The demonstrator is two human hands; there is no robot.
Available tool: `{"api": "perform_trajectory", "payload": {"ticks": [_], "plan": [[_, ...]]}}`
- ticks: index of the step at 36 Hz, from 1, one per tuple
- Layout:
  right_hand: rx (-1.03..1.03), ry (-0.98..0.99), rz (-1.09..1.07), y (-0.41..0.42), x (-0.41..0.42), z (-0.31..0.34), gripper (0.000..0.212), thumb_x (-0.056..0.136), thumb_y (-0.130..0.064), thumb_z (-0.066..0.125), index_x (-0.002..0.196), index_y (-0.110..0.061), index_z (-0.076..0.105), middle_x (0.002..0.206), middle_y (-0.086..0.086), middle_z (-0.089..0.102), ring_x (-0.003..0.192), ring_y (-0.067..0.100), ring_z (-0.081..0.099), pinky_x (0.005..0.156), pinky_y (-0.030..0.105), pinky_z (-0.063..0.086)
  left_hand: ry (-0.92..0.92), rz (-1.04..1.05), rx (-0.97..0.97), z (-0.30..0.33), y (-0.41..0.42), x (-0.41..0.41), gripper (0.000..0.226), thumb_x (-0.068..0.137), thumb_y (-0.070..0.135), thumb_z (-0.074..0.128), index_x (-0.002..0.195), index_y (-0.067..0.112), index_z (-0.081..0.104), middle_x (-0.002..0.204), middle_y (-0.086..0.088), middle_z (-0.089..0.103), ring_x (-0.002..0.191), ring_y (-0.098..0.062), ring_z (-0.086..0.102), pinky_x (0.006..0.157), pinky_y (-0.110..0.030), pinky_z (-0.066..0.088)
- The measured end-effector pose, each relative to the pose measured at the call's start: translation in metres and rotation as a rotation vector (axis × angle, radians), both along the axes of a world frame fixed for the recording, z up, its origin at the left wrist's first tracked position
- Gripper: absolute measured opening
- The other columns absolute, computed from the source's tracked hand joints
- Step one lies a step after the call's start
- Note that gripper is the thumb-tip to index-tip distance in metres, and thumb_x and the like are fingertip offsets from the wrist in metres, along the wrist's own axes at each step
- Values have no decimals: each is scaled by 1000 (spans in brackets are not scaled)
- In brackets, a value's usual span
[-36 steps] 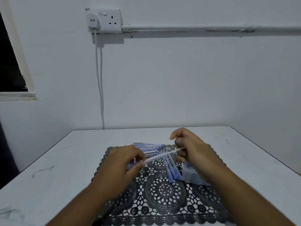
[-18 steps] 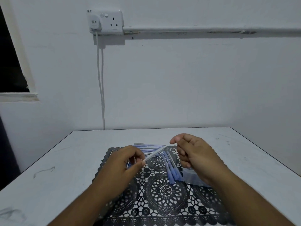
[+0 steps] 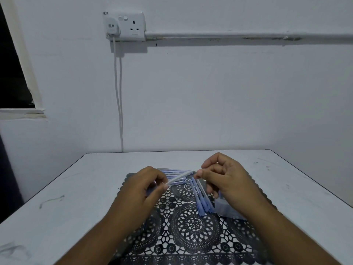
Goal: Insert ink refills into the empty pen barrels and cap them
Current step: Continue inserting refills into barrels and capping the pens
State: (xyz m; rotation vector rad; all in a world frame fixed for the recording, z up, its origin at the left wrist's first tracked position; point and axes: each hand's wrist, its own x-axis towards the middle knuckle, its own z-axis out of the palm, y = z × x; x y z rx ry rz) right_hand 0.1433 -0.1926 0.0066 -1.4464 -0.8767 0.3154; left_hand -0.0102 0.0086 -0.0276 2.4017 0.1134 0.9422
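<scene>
My left hand [image 3: 142,190] grips the lower end of a pale pen barrel [image 3: 179,177] that slants up to the right above the mat. My right hand [image 3: 225,178] has its curled fingertips at the barrel's open upper end, pinching something small there; what it is cannot be made out. Several blue capped pens [image 3: 200,197] lie fanned on the black lace mat [image 3: 193,226] below my hands. More pens [image 3: 172,171] lie in a flat row behind the left hand.
A small translucent plastic box [image 3: 227,209] sits on the mat under my right wrist. The white table [image 3: 76,197] stands against a wall, its far edge near a hanging cable [image 3: 119,104]. The mat has scalloped edges.
My right hand drew back from the barrel's end, then came back to it. The barrel tilted up slightly in my left hand.
</scene>
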Motion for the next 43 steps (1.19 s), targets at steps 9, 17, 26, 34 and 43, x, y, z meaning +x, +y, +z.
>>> {"api": "perform_trajectory", "payload": {"ticks": [9,17,26,34,43], "plan": [[103,0,-27,0,-5,0,11,92,-2,72,100,-7,78,88,16,77,60,22,62,46,26,51,-16,19,70,3,-2,0,17,97,22,70,93,37,64,95,16,62,89,-12,61,72,-22,45],[51,-65,29,2,-7,-6,20,93,-1,71,94,-20,79,97,13,79,72,23,71,48,28,52,-28,7,87,4,-4,0,19,98,21,69,94,38,63,96,17,61,91,-12,61,71,-18,44],[76,-32,52,2,-8,-4,18,92,-2,72,93,-18,79,100,12,79,78,25,74,50,31,53,-43,-13,49,6,-5,-1,11,99,26,66,93,36,65,95,14,62,88,-13,61,69,-15,41],[47,-57,46,-1,-9,0,15,93,-1,71,97,-14,79,96,13,79,77,25,74,48,26,50,-68,-22,-22,6,-7,0,7,96,37,63,92,35,67,95,11,65,86,-18,61,68,-19,43],[43,-56,44,-4,-9,3,14,93,-2,71,97,-14,78,91,14,79,79,28,75,46,24,49,-114,-41,-62,8,-10,0,10,95,41,61,91,35,67,93,9,65,80,-21,60,66,-31,46]]}}
